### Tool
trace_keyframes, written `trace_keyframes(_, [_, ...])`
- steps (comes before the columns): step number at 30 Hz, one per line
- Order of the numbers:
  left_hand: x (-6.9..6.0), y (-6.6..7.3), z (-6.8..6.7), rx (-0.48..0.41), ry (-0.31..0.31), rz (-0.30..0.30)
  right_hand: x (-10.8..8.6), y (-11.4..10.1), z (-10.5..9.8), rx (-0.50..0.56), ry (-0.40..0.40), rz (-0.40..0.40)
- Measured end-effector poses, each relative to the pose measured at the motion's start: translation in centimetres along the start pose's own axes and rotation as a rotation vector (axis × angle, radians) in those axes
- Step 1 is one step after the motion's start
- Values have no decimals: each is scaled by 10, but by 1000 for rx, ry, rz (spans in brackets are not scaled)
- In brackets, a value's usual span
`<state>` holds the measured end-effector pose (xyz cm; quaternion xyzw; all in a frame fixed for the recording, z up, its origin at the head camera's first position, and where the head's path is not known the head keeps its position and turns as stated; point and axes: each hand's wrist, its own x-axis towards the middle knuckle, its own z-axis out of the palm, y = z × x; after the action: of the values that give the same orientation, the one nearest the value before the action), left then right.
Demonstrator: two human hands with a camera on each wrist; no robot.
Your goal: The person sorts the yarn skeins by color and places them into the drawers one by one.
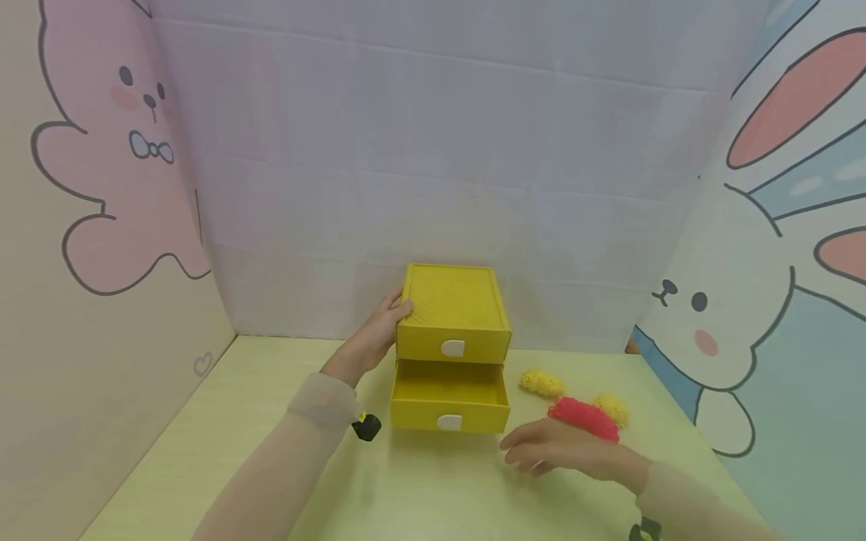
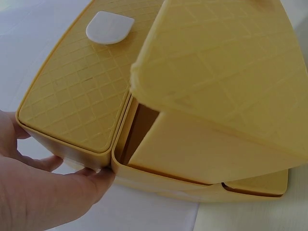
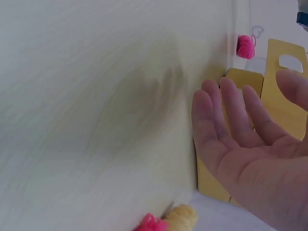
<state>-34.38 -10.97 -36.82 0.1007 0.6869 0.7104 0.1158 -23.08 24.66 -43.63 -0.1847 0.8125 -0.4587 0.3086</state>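
With my left hand I clamp fingers and thumb on the yellow drawer box standing on the desk (lower drawer out); my right hand hovers nearby, fingers loosely apart.

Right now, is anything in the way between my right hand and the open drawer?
Nothing visible stands between your right hand and the open drawer; a pink bundle and two yellow bundles lie off to the drawer's right.

r hand nr yel. drawer unit; pink yarn btm.
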Motion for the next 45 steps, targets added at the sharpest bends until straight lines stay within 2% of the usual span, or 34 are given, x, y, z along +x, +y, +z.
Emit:
trace_keyframes(3, [-1,0,0,-2,-1,1,-8,-3,-15,-200,49,-47])
trace_keyframes(6, [-1,0,-1,-4,-4,5,-13,-5,-30,-426,91,-173])
trace_keyframes(9, [-1,0,-1,-2,-6,5,-16,-5,-42,-548,121,-275])
trace_keyframes(11, [-1,1,-1,1,-7,4,-17,-4,-49,-609,140,-302])
trace_keyframes(17, [-1,0,0,0,0,0,-18,-3,-58,-834,263,-222])
trace_keyframes(21, [-1,0,-1,-1,-4,7,-15,-1,-60,-937,350,-159])
trace_keyframes(25, [-1,0,-1,-1,-13,13,-11,7,-64,-990,419,-138])
trace_keyframes(28, [0,-1,-1,-3,-13,12,-10,15,-67,-992,448,-130])
trace_keyframes(34, [-1,0,0,-4,-5,9,-9,30,-71,-965,449,-85])
trace_keyframes(42, [-1,0,0,3,-8,12,-6,55,-79,-940,465,-121])
trace_keyframes(45, [-1,0,0,2,-4,10,-5,61,-79,-900,469,-113])
